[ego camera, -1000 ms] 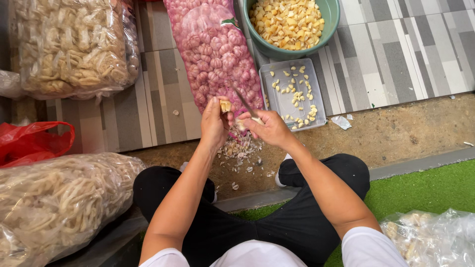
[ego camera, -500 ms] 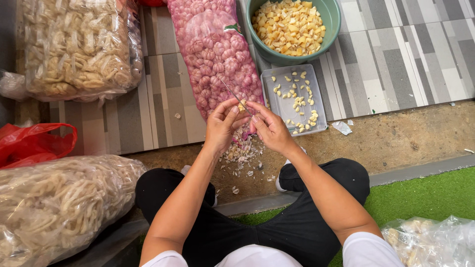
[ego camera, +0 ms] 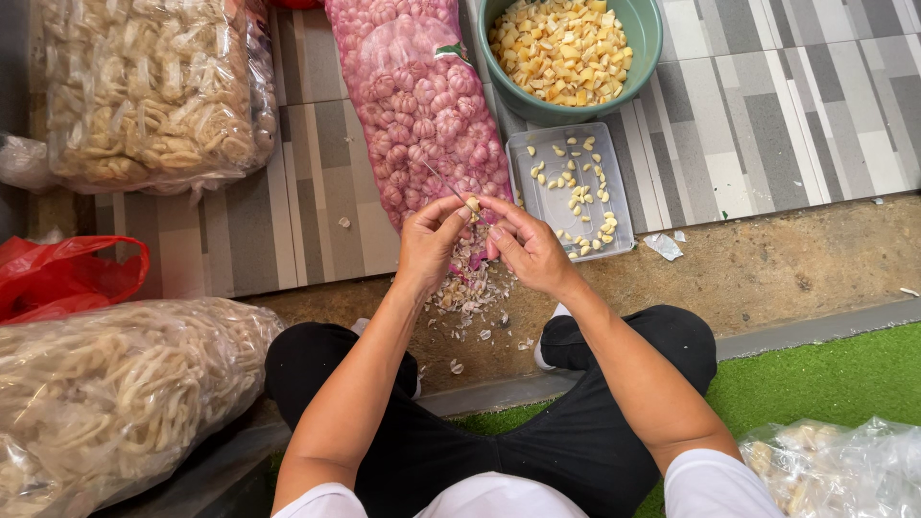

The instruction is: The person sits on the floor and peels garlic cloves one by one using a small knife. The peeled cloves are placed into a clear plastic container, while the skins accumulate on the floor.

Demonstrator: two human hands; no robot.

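Striped tiled floor (ego camera: 767,115): left hand (ego camera: 429,242) and right hand (ego camera: 526,249) fingers clamped on one garlic clove (ego camera: 472,204), grey tray (ego camera: 570,192) just beyond.

place: looks to me like a home porch or backyard food-prep spot, not a real kitchen
floor: I'm seeing striped grey floor tiles (ego camera: 767,105), then a bare concrete strip (ego camera: 787,269), then fake green turf (ego camera: 825,374), so work happens right on the ground
bulk stock: a long pink mesh sack of garlic bulbs (ego camera: 422,105) and big clear bags of pale crackers (ego camera: 144,86), way more than one household meal
prep gear: a green basin of peeled cloves (ego camera: 566,58) and a small grey tray (ego camera: 576,192)
mess: garlic skins (ego camera: 470,288) piled on the concrete
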